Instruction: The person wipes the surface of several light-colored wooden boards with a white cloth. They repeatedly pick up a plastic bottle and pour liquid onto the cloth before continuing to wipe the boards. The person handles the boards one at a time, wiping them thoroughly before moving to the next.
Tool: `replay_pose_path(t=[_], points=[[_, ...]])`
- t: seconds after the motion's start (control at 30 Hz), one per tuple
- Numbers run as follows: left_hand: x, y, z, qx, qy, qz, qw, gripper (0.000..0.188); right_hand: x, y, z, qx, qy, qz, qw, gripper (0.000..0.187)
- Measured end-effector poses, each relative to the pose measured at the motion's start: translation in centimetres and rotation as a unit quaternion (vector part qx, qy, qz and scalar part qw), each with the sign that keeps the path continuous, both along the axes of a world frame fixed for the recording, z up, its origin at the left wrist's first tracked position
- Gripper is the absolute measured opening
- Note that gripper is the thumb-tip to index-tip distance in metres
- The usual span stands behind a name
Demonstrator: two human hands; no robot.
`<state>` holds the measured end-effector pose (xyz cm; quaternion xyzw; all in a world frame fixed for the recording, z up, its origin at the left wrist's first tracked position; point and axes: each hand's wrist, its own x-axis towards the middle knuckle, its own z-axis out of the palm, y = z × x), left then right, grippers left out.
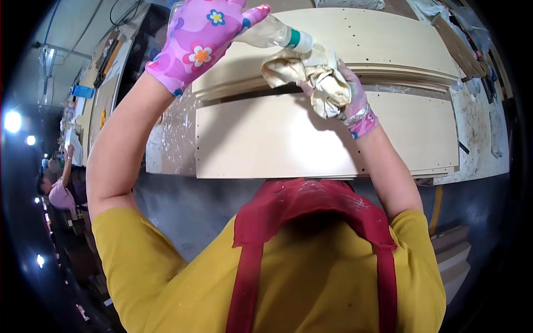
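Observation:
My left hand [200,44], in a pink flowered glove, is raised at the upper left and closed around a clear plastic bottle [266,33]. The bottle lies tipped to the right, its white-topped neck with a green band against a crumpled cream cloth [327,83]. That cloth is bunched up in my right hand [360,108], gloved in the same pattern and with a shiny silvery strip at the wrist. Below the cloth lies a pale wooden board [266,139] with small dark holes along its ends. My left fingers are partly out of the picture.
Behind the near board is a stack of similar pale boards [388,39]. They rest on a stained worktable [477,133]. Plastic wrapping [472,28] and a wooden strip [458,47] lie at the far right. A person in pink [60,194] is at the far left.

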<state>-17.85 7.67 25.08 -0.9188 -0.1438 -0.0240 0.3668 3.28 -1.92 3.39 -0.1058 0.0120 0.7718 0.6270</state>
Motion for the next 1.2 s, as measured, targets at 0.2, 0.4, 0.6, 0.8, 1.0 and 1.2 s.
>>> replay_pose_path(t=[0.2, 0.4, 0.6, 0.8, 1.0, 1.2], points=[[-5.2, 0.7, -5.5, -0.198, -0.124, 0.122, 0.965, 0.079, -3.3, 1.7, 3.3, 0.119, 0.092, 0.028, 0.988, 0.047], [-15.0, 2.2, -12.1, -0.326, -0.381, 0.145, 0.853, 0.082, -8.0, 4.8, 5.2, 0.121, 0.083, 0.105, 0.984, 0.045], [-26.7, 1.3, -16.6, -0.305, -0.667, 0.25, 0.632, 0.072, -5.9, 3.5, 3.3, 0.172, 0.03, 0.09, 0.98, 0.045], [-34.3, 1.0, -21.9, -0.243, -0.827, 0.271, 0.429, 0.079, 5.1, -1.1, 3.7, 0.114, -0.132, -0.054, 0.983, 0.041], [-35.8, 1.5, -27.4, -0.249, -0.821, 0.257, 0.445, 0.087, 12.0, -3.3, 3.6, 0.212, -0.194, -0.043, 0.957, 0.039], [-36.9, 0.4, -27.9, -0.27, -0.792, 0.276, 0.473, 0.087, 12.0, -5.7, 3.7, 0.147, -0.083, -0.09, 0.982, 0.044]])
